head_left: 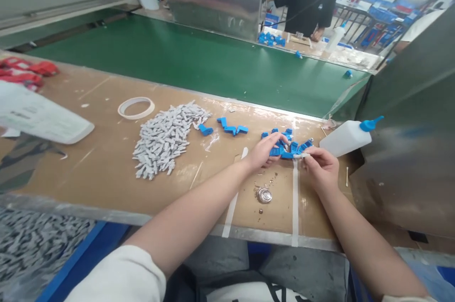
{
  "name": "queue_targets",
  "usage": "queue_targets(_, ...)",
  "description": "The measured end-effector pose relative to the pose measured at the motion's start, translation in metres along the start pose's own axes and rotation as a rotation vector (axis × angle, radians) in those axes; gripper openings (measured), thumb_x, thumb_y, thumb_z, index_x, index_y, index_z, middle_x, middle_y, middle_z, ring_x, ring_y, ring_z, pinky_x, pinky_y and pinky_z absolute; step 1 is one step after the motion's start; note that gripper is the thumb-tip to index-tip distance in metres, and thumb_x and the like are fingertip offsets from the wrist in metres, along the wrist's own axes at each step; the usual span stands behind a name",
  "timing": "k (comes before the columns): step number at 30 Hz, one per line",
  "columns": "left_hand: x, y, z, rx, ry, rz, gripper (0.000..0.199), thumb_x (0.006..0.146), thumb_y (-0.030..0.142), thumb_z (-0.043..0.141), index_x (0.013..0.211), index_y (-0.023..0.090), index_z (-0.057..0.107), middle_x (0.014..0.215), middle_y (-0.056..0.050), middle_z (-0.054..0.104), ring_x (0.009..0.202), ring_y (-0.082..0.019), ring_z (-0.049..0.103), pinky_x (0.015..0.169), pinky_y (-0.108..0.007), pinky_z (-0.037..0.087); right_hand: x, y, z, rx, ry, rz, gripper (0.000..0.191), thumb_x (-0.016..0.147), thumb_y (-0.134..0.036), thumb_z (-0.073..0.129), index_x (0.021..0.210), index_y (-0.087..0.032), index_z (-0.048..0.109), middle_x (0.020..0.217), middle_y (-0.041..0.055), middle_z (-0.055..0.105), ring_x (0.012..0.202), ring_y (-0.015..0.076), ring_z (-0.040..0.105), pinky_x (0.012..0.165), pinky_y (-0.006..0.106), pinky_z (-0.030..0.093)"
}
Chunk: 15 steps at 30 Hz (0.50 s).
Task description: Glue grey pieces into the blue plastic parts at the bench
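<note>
My left hand [265,151] is closed on a blue part [276,151] over the right half of the bench. Close beside it, my right hand [323,165] pinches a small grey piece [301,155] against the end of the blue parts. Several more blue parts [288,133] lie just behind my hands. Farther left are loose blue pieces [230,129] and a big heap of grey pieces [165,138]. A small round metal tin [264,195] sits on the bench in front of my hands.
A white bottle with a blue nozzle [346,138] lies tilted at right. At left are a tape roll [136,108], a large white bottle [42,112] and red parts [26,73]. Behind runs a green belt [199,62]; a person [305,1] works across it.
</note>
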State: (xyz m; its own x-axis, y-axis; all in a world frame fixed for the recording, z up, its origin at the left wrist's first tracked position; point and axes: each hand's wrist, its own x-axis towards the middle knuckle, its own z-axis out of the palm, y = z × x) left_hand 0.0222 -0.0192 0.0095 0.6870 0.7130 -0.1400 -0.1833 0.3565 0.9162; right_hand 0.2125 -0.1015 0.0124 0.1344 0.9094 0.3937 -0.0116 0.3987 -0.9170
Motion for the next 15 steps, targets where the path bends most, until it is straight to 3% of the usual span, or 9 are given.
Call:
queue_targets(5,-0.002,0.0008,0.0024,0.08,0.007,-0.047,0.059,0.094,0.08,0.044,0.106,0.024,0.057,0.05,0.009,0.028,0.04,-0.007,0.011,0.04,-0.018,0.008,0.0067,-0.0003,0.0036,-0.187,0.006,-0.08,0.006,0.087,-0.031,0.082,0.087,-0.025,0.081,0.084,0.0036,0.073,0.081,0.0182,0.067,0.073,0.032,0.055)
queue_targets(11,-0.0022,0.0017,0.0061,0.104,0.0,-0.044,0.058,0.094,0.08,0.043,0.103,0.024,0.055,0.048,0.009,0.028,0.041,-0.008,0.012,0.04,-0.018,0.009,0.0079,0.0045,0.0056,-0.245,-0.056,-0.118,0.002,0.089,-0.027,0.08,0.09,-0.027,0.082,0.084,0.0021,0.072,0.078,0.0171,0.067,0.07,0.031,0.054)
queue_targets(15,-0.0027,0.0037,0.0086,0.122,0.023,-0.03,0.057,0.095,0.078,0.043,0.103,0.023,0.056,0.051,0.008,0.029,0.042,-0.008,0.015,0.041,-0.019,0.011,0.0078,0.0045,0.005,-0.43,-0.153,-0.222,0.007,0.095,-0.027,0.074,0.093,-0.024,0.08,0.089,0.003,0.074,0.08,0.017,0.069,0.072,0.029,0.054)
